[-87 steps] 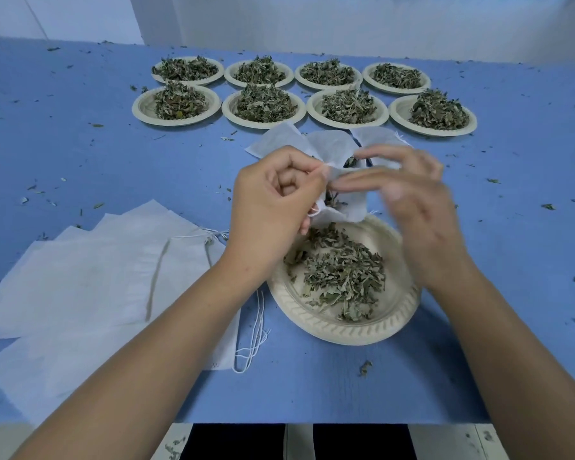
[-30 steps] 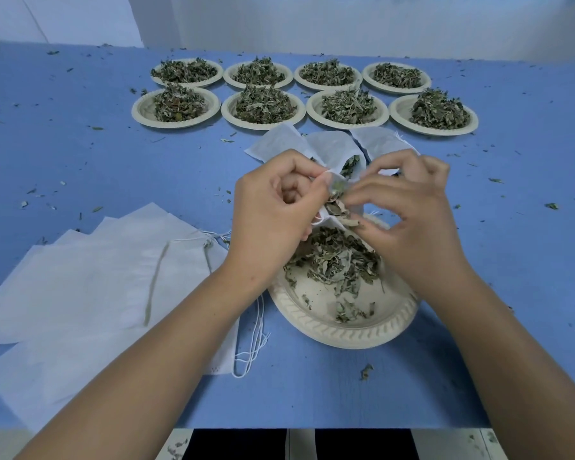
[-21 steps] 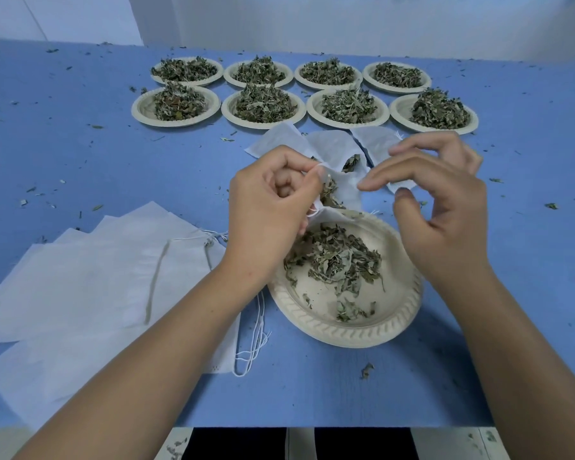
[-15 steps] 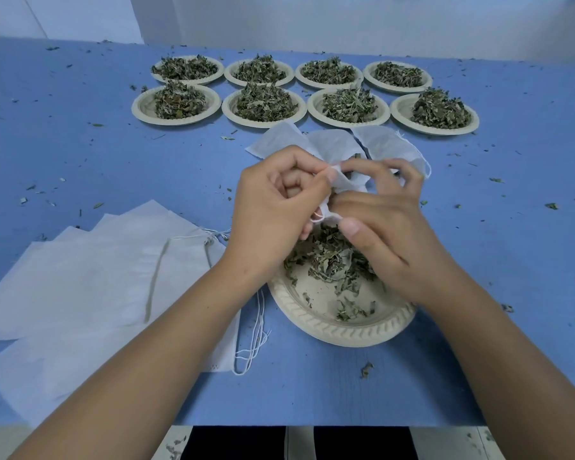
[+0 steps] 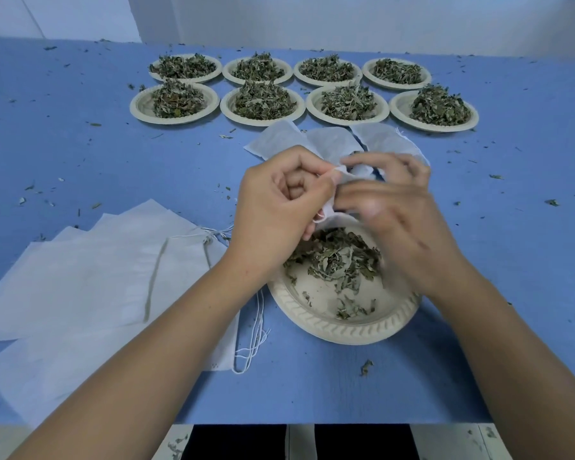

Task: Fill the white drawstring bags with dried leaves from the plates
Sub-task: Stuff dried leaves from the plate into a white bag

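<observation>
Pinching the rim of the white bag point(image 5: 329, 144) in the left hand point(image 5: 279, 207), grip narrow on the cloth, mouth held just above the far edge of the near plate point(image 5: 346, 330), body of the bag trailing away across the counter point(image 5: 80, 161). Cannot tell what the right hand point(image 5: 395, 214) has in its grip: blurred, fingers curled at the same mouth, leaves or cloth alike possible.

Could well spill leaves point(image 5: 336, 260) past the plate's far rim if the mouth sags or closes between pinches. Could also drag the bag off the plate by tugging one side only, adding to the crumbs strewn over the counter.

Left in the near plate: a thin layer, thickest toward the far side, bare base nearer. Heaped high at the far side: eight plates point(image 5: 227, 106) in two rows. Lying flat at near left: spare bags point(image 5: 97, 277), seemingly empty, strings point(image 5: 253, 333) beside the near plate. Hidden: the held bag's fill.
</observation>
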Motion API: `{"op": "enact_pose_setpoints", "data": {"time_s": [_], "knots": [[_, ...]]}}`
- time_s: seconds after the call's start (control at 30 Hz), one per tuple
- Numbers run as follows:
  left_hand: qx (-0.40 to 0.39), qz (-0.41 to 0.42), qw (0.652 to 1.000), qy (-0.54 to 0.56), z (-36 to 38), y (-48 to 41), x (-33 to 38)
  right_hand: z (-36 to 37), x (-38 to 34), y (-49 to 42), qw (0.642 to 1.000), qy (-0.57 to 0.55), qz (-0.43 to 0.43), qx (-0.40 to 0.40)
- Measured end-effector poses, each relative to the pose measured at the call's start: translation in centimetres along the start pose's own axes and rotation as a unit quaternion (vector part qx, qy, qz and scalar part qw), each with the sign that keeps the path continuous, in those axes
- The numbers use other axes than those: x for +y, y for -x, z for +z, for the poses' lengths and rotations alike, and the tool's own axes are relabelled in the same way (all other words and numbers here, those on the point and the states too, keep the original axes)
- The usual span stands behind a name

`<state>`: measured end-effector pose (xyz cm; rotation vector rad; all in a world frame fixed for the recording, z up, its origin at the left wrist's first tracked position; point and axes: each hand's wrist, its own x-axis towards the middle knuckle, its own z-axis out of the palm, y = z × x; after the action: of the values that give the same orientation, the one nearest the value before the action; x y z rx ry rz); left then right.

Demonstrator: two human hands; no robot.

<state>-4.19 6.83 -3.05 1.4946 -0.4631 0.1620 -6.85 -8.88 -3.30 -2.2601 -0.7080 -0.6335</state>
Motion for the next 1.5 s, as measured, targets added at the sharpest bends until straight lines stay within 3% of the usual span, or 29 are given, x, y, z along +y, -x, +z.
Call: {"op": "enact_pose_setpoints", "data": {"time_s": [0.07,0.13,0.2,0.27,0.33,0.5,0.63,0.7,1.0,1.13,1.33,1.43,1.5], "knots": [[0.048,-0.008,0.999,0.012,-0.3,-0.2,0.0,-1.0,0.3,0.1,0.989,-0.097,0.037,0.108],[0.091,-0.013,0.996,0.015,-0.6,-0.5,-0.1,-1.9,0.5,0.3,0.974,-0.156,0.112,0.118],[0.115,-0.017,0.993,0.018,-0.7,-0.6,0.0,-1.9,0.5,0.3,0.967,-0.137,0.211,-0.039],[0.121,-0.016,0.992,0.018,-0.7,-0.6,0.1,-1.3,0.6,0.5,0.932,-0.094,0.267,-0.227],[0.117,-0.016,0.993,0.014,-0.7,-0.6,0.1,-0.8,0.4,0.4,0.926,-0.085,0.248,-0.273],[0.097,-0.030,0.995,0.015,-0.5,-0.5,0.1,-1.0,1.1,0.0,0.963,-0.131,0.195,-0.129],[0.095,-0.030,0.995,0.011,-0.3,-0.4,0.1,-0.2,0.6,0.1,0.951,-0.048,0.127,-0.276],[0.096,-0.030,0.995,0.010,-0.4,-0.5,0.0,0.7,0.3,0.2,0.953,-0.033,0.076,-0.291],[0.105,-0.023,0.994,0.001,-0.4,-0.5,-0.1,-1.1,0.0,0.1,0.981,-0.109,0.065,-0.148],[0.108,-0.021,0.994,-0.004,-0.6,-0.5,-0.1,-1.7,0.1,0.0,0.963,-0.244,0.086,-0.072],[0.067,-0.013,0.997,-0.030,-0.2,-0.4,-0.4,-1.6,0.1,-0.3,0.914,-0.378,0.093,0.109],[0.053,-0.014,0.998,-0.029,-0.1,-0.4,-0.6,-1.6,0.1,-0.4,0.895,-0.410,0.107,0.141],[0.049,-0.011,0.998,-0.031,-0.1,-0.4,-0.7,-1.4,0.0,-0.4,0.908,-0.380,0.102,0.147]]}}
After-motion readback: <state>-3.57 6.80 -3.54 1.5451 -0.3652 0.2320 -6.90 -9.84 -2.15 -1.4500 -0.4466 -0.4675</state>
